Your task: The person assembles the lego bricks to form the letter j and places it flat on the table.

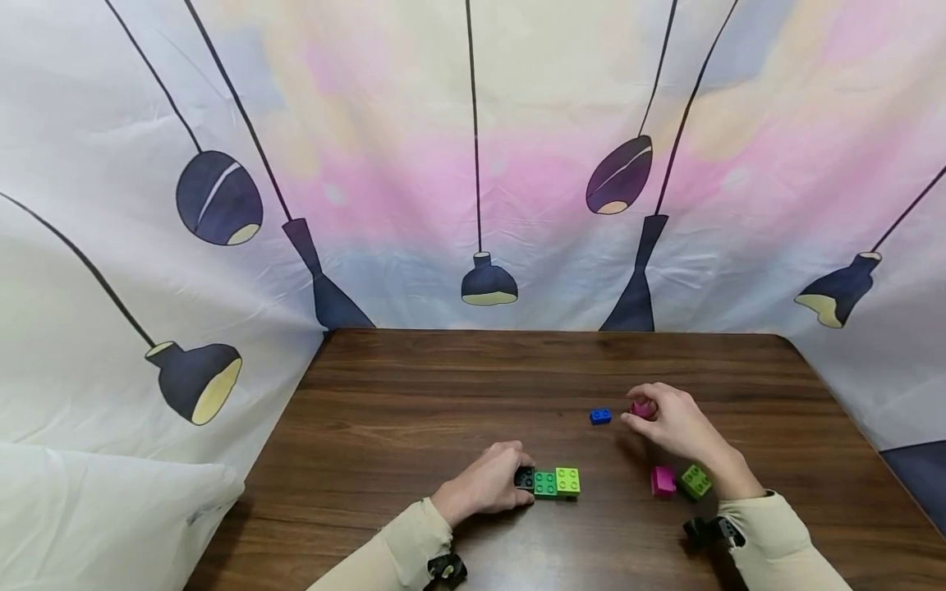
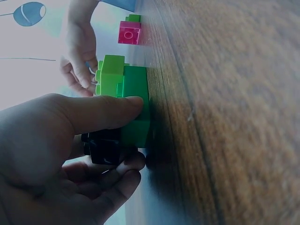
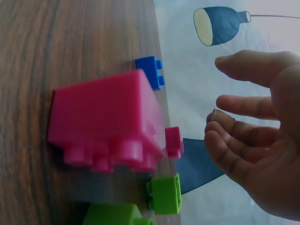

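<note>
My left hand grips the black end of a joined row of bricks. Its thumb lies along the darker green brick, and a lime brick forms the other end. In the head view my right hand is over a pink brick. The right wrist view shows its fingers spread and relaxed, with nothing between them. A small blue brick lies left of that hand in the head view.
Nearer me on the wooden table are a larger pink brick and a green brick. Another green brick shows in the right wrist view. Patterned cloth hangs behind the table.
</note>
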Available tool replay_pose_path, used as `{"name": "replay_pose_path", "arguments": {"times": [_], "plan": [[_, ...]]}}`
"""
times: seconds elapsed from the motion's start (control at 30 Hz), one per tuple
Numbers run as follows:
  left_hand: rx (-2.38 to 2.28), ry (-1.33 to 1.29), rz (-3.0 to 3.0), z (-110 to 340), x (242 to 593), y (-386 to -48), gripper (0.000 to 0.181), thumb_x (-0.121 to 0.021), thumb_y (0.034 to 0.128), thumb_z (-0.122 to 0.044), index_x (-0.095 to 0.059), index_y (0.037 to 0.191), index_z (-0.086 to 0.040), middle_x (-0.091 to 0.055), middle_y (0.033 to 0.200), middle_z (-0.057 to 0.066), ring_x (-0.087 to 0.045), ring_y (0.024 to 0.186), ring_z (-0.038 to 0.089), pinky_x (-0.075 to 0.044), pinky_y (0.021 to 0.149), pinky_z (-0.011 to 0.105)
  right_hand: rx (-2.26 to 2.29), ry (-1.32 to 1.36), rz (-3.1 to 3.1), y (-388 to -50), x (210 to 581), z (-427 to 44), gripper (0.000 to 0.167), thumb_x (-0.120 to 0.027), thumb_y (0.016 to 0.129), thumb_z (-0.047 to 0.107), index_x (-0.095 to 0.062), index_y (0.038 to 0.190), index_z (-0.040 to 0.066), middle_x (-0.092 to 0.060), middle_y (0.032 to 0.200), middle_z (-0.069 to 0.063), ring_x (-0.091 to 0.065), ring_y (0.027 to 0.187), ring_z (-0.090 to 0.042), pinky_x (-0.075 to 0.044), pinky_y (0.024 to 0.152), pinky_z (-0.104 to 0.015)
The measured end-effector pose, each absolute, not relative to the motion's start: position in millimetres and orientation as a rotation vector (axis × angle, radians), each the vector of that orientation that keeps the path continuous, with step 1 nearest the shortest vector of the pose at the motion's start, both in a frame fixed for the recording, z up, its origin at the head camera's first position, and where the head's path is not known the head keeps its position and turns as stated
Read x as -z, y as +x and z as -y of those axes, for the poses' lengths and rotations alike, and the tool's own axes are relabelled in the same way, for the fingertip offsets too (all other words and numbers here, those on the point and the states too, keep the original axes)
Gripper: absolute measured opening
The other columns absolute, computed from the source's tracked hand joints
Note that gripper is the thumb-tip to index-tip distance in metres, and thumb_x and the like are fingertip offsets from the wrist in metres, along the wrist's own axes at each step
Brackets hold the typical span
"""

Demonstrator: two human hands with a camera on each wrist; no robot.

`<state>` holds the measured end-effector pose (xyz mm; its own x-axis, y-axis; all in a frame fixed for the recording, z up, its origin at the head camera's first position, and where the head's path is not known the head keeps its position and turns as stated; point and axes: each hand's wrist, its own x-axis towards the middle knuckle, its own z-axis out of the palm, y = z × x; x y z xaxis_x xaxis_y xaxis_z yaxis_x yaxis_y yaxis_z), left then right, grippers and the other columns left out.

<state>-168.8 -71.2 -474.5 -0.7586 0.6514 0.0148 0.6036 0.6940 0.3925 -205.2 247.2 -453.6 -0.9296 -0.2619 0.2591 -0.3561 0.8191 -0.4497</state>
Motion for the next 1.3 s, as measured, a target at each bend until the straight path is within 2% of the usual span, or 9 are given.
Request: {"name": "replay_pose_path", "arguments": {"times": [0.23, 0.57, 0.8, 1.03, 1.17, 1.3], "plan": [[-0.568, 1.051, -2.784, 70.9, 474.8, -168.7, 0.032, -0.083, 0.0770, -0.024, -0.074, 0.103, -0.009, -0.055, 0.082, -0.007, -0.047, 0.071, 0.000, -0.041, 0.061, 0.012, -0.801, 0.416, 2.806, -206.9, 454.2, -254.3, 0.034, -0.076, 0.084, 0.027, -0.068, 0.107, 0.005, -0.067, 0.094, -0.007, -0.063, 0.078, -0.014, -0.051, 0.067, -0.033], [-0.556, 1.056, -2.791, 71.1, 476.7, -168.0, 0.030, -0.084, 0.0761, -0.024, -0.074, 0.101, -0.010, -0.053, 0.080, -0.008, -0.046, 0.070, 0.000, -0.041, 0.061, 0.013, -0.703, 0.313, 2.854, -208.9, 455.8, -268.2, 0.043, -0.076, 0.083, 0.031, -0.066, 0.114, 0.003, -0.064, 0.100, -0.014, -0.059, 0.081, -0.022, -0.047, 0.063, -0.037], [-0.553, 1.067, -2.803, 71.2, 475.4, -168.5, 0.029, -0.084, 0.0753, -0.024, -0.074, 0.099, -0.010, -0.053, 0.079, -0.008, -0.045, 0.069, 0.000, -0.040, 0.061, 0.013, -0.654, 0.313, 2.874, -212.2, 459.4, -273.6, 0.045, -0.077, 0.082, 0.032, -0.065, 0.113, 0.001, -0.062, 0.095, -0.013, -0.055, 0.075, -0.018, -0.043, 0.061, -0.035], [-0.543, 1.064, -2.808, 70.6, 475.5, -168.7, 0.029, -0.084, 0.0752, -0.025, -0.074, 0.098, -0.011, -0.052, 0.078, -0.009, -0.045, 0.069, 0.001, -0.040, 0.061, 0.013, -0.652, 0.298, 2.917, -213.6, 462.7, -277.6, 0.048, -0.076, 0.082, 0.032, -0.065, 0.114, -0.001, -0.063, 0.101, -0.018, -0.055, 0.074, -0.019, -0.045, 0.063, -0.037], [-0.545, 1.067, -2.812, 70.7, 476.5, -169.0, 0.028, -0.084, 0.0745, -0.025, -0.074, 0.097, -0.011, -0.052, 0.078, -0.009, -0.045, 0.069, 0.000, -0.040, 0.061, 0.013, -0.656, 0.293, 2.925, -214.0, 464.2, -278.9, 0.047, -0.076, 0.082, 0.032, -0.064, 0.114, -0.002, -0.063, 0.108, -0.024, -0.060, 0.086, -0.033, -0.049, 0.074, -0.049], [-0.558, 1.058, -2.800, 71.0, 476.8, -169.8, 0.029, -0.084, 0.0753, -0.024, -0.074, 0.099, -0.011, -0.053, 0.079, -0.008, -0.046, 0.069, 0.000, -0.041, 0.061, 0.013, -0.658, 0.296, 2.931, -214.3, 464.7, -280.3, 0.047, -0.076, 0.083, 0.031, -0.065, 0.114, -0.002, -0.062, 0.112, -0.028, -0.058, 0.102, -0.046, -0.047, 0.082, -0.058]]}}
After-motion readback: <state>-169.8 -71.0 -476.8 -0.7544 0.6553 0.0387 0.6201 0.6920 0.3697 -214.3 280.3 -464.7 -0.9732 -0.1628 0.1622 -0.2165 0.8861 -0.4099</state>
